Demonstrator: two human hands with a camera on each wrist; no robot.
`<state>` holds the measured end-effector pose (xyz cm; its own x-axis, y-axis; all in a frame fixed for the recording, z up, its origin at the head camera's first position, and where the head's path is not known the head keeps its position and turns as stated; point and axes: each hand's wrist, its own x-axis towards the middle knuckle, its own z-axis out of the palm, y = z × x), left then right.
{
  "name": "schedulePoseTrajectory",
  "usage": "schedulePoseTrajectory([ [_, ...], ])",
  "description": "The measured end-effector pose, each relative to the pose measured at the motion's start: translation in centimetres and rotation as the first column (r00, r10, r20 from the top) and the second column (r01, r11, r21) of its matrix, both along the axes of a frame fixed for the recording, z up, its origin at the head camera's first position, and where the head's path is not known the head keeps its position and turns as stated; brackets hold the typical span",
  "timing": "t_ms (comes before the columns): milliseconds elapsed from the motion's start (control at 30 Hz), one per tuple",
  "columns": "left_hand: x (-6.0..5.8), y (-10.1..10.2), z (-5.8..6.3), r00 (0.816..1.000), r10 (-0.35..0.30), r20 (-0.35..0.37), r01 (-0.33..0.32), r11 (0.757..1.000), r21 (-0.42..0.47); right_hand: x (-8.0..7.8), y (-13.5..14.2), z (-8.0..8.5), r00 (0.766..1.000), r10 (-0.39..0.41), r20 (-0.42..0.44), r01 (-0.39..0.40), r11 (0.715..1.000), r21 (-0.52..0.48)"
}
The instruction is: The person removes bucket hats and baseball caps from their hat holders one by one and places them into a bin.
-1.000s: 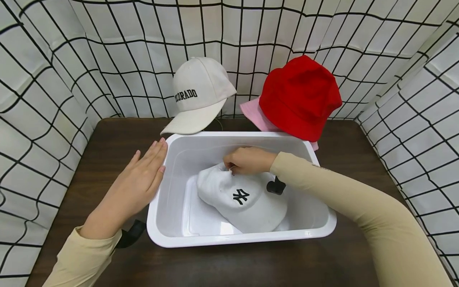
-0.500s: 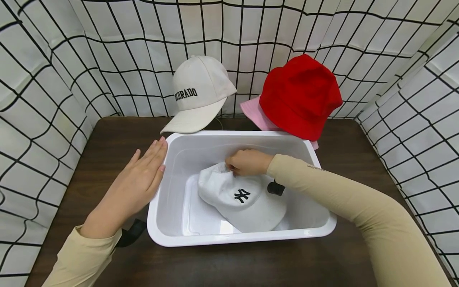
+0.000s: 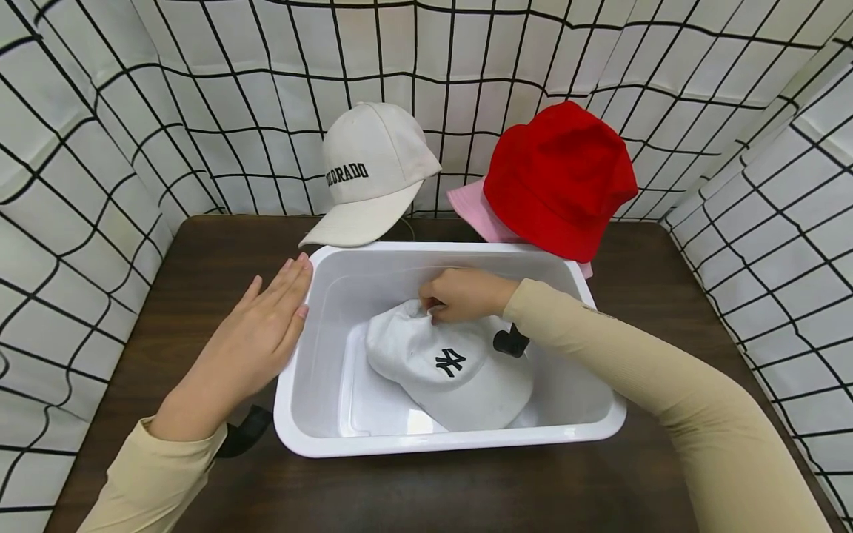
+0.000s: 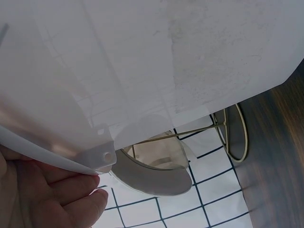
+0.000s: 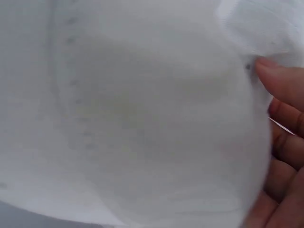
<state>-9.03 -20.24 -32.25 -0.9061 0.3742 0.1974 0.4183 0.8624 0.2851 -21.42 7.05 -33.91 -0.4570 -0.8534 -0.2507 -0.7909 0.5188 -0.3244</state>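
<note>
Inside the white plastic tub (image 3: 449,444) lies a white baseball cap (image 3: 476,392) with a black NY logo, its brim toward me. My right hand (image 3: 466,295) reaches in from the right and pinches the top of the cap's crown. In the right wrist view the thumb (image 5: 280,83) presses on the white cloth, which is puckered there. My left hand (image 3: 260,333) lies along the tub's left rim with its fingers straight and together. The left wrist view has its fingertips (image 4: 85,206) right at the underside of the rim.
Behind the tub, an off-white COLORADO cap (image 3: 373,166) sits on a wire stand (image 4: 237,133). A red bucket hat (image 3: 560,178) rests over a pink hat (image 3: 483,211) at the back right, overlapping the tub's corner. Black wire grid (image 3: 413,78) encloses the dark wooden table (image 3: 426,492).
My right hand sank slightly and rose again at the crown, keeping its pinch on the baseball cap. The left hand and the tub have stayed in place.
</note>
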Motion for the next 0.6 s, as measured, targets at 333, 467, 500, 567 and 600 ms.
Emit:
schedulePoseTrajectory([
  [333, 0.0, 0.1, 0.0, 1.000, 0.004, 0.000, -0.004, 1.000, -0.002, 0.6, 0.3, 1.7, 0.999, 0.005, 0.041, -0.002, 0.998, -0.069],
  [467, 0.0, 0.1, 0.0, 1.000, 0.006, 0.002, -0.006, 1.000, -0.003, 0.6, 0.6, 2.4, 0.998, 0.004, 0.061, 0.003, 0.992, -0.124],
  [500, 0.0, 0.1, 0.0, 1.000, 0.006, 0.001, -0.006, 1.000, -0.003, 0.7, 0.7, 2.6, 0.998, 0.004, 0.067, 0.006, 0.990, -0.139],
  [567, 0.0, 0.1, 0.0, 1.000, 0.006, 0.000, -0.006, 1.000, -0.004, 0.7, 0.8, 3.0, 0.997, 0.003, 0.083, 0.011, 0.986, -0.167],
  [600, 0.0, 0.1, 0.0, 1.000, 0.005, -0.001, -0.005, 1.000, -0.005, 0.6, 0.9, 3.1, 0.996, -0.001, 0.090, 0.017, 0.984, -0.178],
])
